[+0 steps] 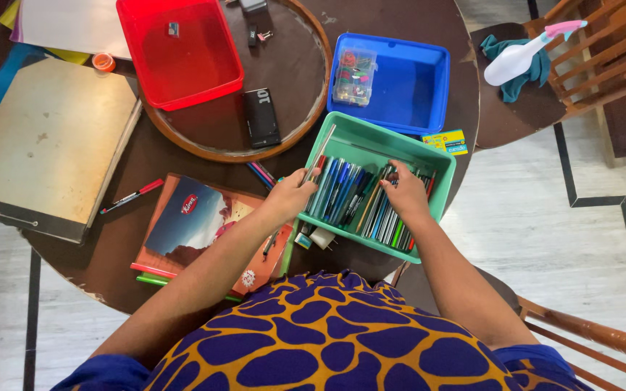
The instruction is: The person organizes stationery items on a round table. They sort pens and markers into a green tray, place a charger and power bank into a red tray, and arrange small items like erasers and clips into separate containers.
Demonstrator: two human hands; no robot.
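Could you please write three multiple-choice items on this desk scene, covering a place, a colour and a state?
1. Where does the small clear plastic box of coloured pins lie?
A. in the blue plastic tray
B. in the red plastic tray
C. on the floor

2. What colour is the tray holding the pens and pencils?
A. yellow
B. green
C. black

3. What are the hands doing?
A. resting in the lap
B. holding a cup
C. both reaching into the pens

Answers: 1 A, the box sits in the blue tray's left corner. 2 B, the green plastic tray holds them. 3 C, the left hand and right hand touch the pens.
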